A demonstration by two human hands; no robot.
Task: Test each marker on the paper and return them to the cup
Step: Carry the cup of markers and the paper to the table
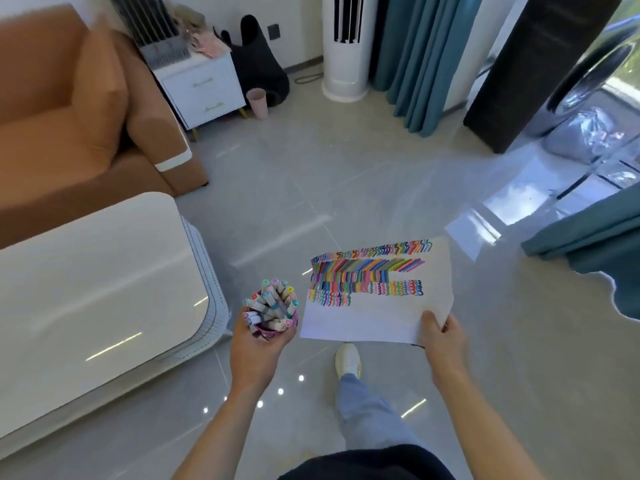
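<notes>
Fingers of the left hand (256,348) wrap the cup (292,320) from below, so it is upright and the markers (273,299) stand inside, caps up — none seems left out. The right hand (440,336) pinches the near corner of the paper (363,323), thumb on top, and the sheet hangs flat in the air with its rows of colour strokes facing up. Both things are above the floor (311,188), beside the white table (104,271); I judge the testing is finished. Further away stands an orange sofa (69,133).

Bright daylight pours in from the far right, laying glare and pale reflections on the glossy floor (346,174). Small glints dot the near tiles. Edges bend strongly; far corners look soft.
</notes>
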